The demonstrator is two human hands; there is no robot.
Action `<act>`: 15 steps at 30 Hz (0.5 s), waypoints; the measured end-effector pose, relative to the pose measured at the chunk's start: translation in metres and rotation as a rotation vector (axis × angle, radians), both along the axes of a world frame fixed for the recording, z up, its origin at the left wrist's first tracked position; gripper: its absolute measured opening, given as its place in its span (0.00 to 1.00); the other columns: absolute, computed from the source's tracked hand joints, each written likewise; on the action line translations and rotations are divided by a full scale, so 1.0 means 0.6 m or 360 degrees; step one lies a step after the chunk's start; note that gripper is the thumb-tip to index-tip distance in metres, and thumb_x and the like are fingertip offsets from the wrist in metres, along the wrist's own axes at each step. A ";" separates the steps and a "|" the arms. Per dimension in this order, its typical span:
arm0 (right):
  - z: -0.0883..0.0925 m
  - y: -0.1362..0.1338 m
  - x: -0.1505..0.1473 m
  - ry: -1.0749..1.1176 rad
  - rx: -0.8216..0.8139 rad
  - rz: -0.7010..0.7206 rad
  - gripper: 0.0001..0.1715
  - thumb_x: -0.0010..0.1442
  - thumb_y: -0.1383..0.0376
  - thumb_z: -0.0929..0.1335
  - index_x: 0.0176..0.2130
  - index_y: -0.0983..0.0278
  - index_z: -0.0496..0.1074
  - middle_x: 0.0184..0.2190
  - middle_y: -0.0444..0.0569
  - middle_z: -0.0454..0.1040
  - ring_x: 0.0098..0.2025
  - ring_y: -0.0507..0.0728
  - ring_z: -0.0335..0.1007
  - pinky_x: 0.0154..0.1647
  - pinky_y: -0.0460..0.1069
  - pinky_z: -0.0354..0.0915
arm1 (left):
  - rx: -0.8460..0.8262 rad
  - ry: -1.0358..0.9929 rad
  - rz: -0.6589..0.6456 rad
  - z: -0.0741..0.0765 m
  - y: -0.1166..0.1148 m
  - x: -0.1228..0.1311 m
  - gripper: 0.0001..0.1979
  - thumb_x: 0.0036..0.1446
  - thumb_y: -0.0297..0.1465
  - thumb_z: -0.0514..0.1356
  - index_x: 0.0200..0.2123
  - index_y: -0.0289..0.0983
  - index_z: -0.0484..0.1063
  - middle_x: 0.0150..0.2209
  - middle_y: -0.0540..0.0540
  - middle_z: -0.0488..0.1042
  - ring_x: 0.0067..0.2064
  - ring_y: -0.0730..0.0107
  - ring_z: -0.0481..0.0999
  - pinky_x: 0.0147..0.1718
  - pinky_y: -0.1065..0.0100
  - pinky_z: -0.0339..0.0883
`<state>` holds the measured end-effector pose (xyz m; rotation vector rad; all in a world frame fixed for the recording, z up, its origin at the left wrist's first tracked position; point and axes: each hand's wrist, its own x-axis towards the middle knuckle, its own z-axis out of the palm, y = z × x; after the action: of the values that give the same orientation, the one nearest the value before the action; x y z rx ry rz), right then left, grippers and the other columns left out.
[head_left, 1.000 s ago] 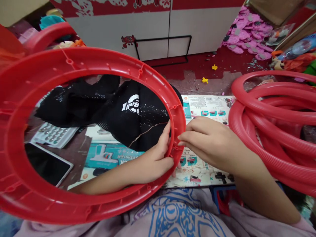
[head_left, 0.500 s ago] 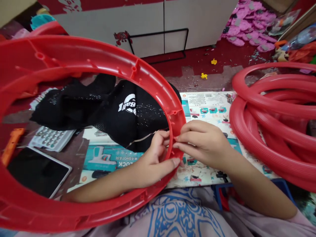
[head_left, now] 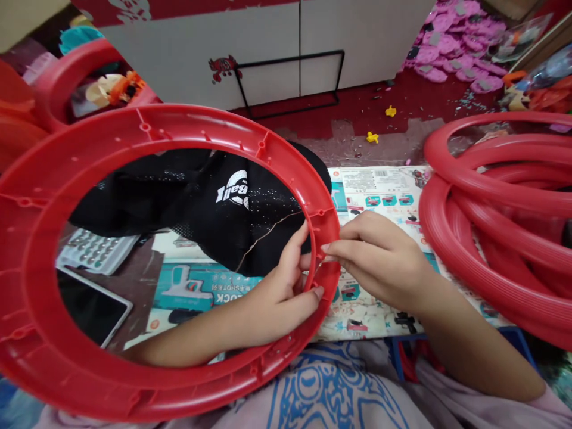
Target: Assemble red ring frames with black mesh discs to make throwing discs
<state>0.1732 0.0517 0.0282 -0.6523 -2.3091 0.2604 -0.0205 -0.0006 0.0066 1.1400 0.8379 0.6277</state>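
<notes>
A large red plastic ring [head_left: 187, 128], its hollow ribbed side facing me, is tilted up over my lap and the cardboard. My left hand [head_left: 290, 292] reaches through its middle and grips the near right part of the rim, thumb in the channel and fingers behind. At that same stretch, my right hand [head_left: 375, 256] pinches with thumb and forefinger against the channel; what lies between the fingertips is too small to make out. Behind the ring lies black mesh fabric [head_left: 192, 202] with a white ball logo. A thin light cord [head_left: 268, 233] crosses the fabric toward the rim.
Several red rings [head_left: 491, 196] are stacked at the right. Printed cardboard [head_left: 379, 185] covers the work surface. A tablet [head_left: 96, 304] and a clear compartment box [head_left: 96, 247] lie at the left. Beyond are yellow pieces [head_left: 372, 137], a black wire frame [head_left: 290, 59] and a pink pile [head_left: 447, 47].
The ring's far left side has dropped and tilted, showing more of the things behind it. My right fingertips have shifted slightly right. My left hand keeps its grip on the rim.
</notes>
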 end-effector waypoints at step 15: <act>0.006 -0.001 0.004 -0.0063 -0.0240 0.0108 0.11 0.61 0.70 0.66 0.31 0.70 0.77 0.26 0.50 0.70 0.31 0.53 0.62 0.33 0.49 0.63 | 0.0371 -0.0250 -0.0178 -0.008 0.000 0.003 0.35 0.56 0.20 0.54 0.59 0.49 0.40 0.65 0.42 0.50 0.62 0.64 0.59 0.57 0.60 0.59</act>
<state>0.1758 0.0513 0.0316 -0.6593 -2.3685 0.4609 -0.0187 -0.0005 0.0019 1.3200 0.5734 0.7252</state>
